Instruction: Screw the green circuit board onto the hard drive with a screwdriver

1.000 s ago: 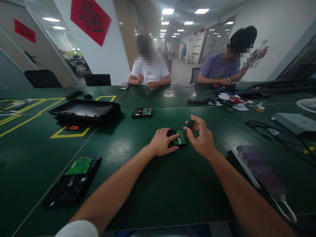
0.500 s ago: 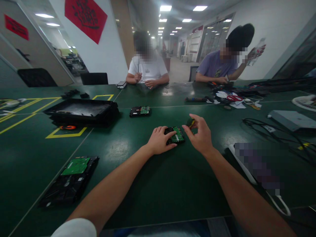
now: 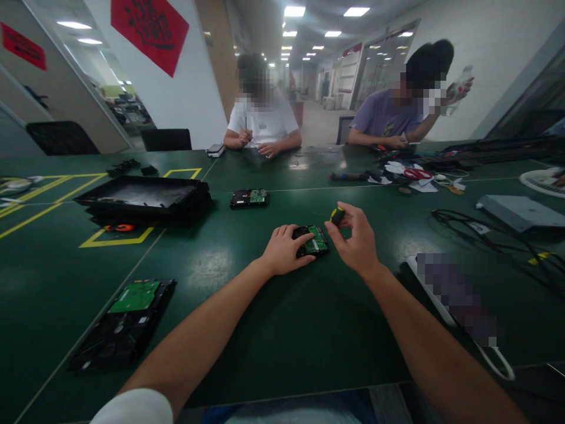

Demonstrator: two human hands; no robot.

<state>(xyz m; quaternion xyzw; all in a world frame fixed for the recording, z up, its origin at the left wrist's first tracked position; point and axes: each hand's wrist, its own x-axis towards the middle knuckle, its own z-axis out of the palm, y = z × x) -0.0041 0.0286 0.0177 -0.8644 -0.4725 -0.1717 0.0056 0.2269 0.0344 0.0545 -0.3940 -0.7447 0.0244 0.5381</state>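
Observation:
My left hand (image 3: pixel 286 250) grips a small hard drive (image 3: pixel 316 240) with a green circuit board, which lies on the green table (image 3: pixel 282 330). Its fingers and thumb rest on the drive's left part and near edge. Just to the right, my right hand (image 3: pixel 355 238) pinches a short yellow and dark green screwdriver handle (image 3: pixel 336 215) between thumb and fingers, slightly above the drive's right side. The tool's shaft cannot be made out. Another drive (image 3: pixel 249 198) lies farther back, and a larger one (image 3: pixel 126 324) is at the left front.
Black trays (image 3: pixel 145 200) stand at the left, an orange tool (image 3: pixel 119 227) beside them. At the right are a grey box (image 3: pixel 521 213), black cables (image 3: pixel 470 227) and a blurred flat device (image 3: pixel 454 300) with a white strap. Two people sit across the table.
The screwdriver handle has tilted and turned in my right hand, showing more yellow, and sits slightly farther left. My left hand stays on the drive. The view has shifted slightly.

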